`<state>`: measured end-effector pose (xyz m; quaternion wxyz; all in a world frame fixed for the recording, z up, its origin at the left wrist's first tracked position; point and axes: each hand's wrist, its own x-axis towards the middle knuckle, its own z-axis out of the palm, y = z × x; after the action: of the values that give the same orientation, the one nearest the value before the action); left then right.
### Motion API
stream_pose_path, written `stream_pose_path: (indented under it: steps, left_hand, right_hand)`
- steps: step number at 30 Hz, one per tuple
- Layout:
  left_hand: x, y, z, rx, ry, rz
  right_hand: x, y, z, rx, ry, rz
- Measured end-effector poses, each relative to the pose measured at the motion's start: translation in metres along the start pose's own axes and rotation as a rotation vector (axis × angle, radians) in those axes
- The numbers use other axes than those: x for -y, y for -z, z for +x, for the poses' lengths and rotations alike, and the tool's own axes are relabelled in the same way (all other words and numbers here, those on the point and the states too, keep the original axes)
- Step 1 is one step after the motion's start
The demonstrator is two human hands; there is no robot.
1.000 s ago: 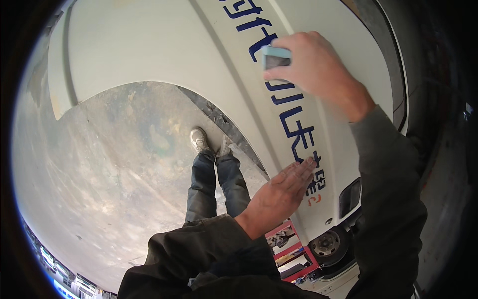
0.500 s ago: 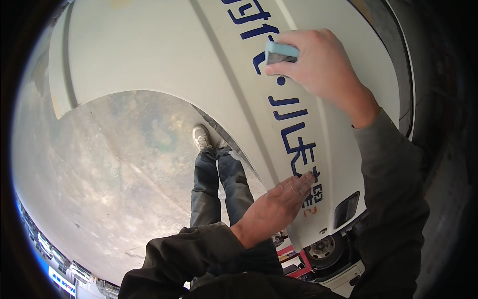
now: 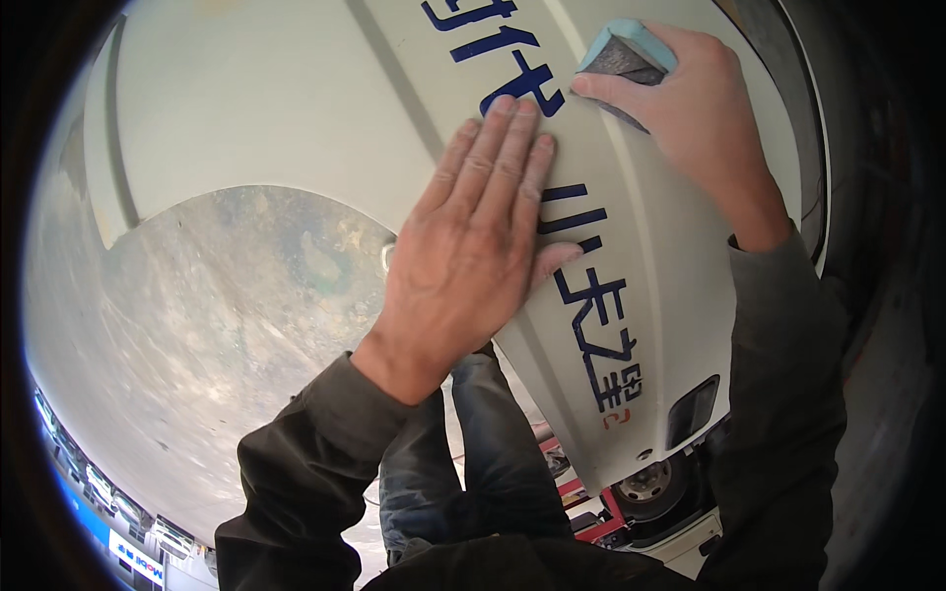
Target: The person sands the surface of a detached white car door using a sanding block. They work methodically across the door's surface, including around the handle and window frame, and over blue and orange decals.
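Note:
A cream-white vehicle panel [image 3: 650,266] with a raised ridge stretches out before me, bearing dark blue lettering [image 3: 596,298] and a small orange mark at its near end. My left hand [image 3: 468,236] lies over the lettering with straight fingers, its fingertips against the blue strokes and its thumb out to the right. Farther right, my right hand [image 3: 705,113] grips a light blue sanding block [image 3: 642,41] between thumb and fingers. Grey sandpaper [image 3: 619,61] is folded around the block. The block is tilted; whether its underside touches the panel I cannot tell.
A wide curved cutout in the panel shows the dusty concrete floor [image 3: 266,295]. My legs stand below the panel's near edge. A dark oval recess [image 3: 693,412] sits at its lower right. Beyond that are a wheel [image 3: 645,483] and a red metal frame [image 3: 606,517].
My left hand has moved up and away from the near end of the lettering to its middle. My right hand, still holding the sanding block, has shifted right, off the lettering.

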<state>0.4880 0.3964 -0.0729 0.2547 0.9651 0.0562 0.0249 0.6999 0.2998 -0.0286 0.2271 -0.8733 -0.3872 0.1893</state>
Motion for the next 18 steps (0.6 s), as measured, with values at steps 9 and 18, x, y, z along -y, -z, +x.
stream_pose_path:
  steps: [9,18]
  left_hand:
    - [-0.034,-0.012,-0.01,0.15,-0.146,-0.218]
    - [-0.023,0.006,-0.02,0.12,-0.016,-0.111]
  right_hand:
    - [-0.023,-0.004,-0.011,0.071,0.115,-0.13]
    - [-0.007,-0.005,-0.014,0.209,0.156,-0.227]
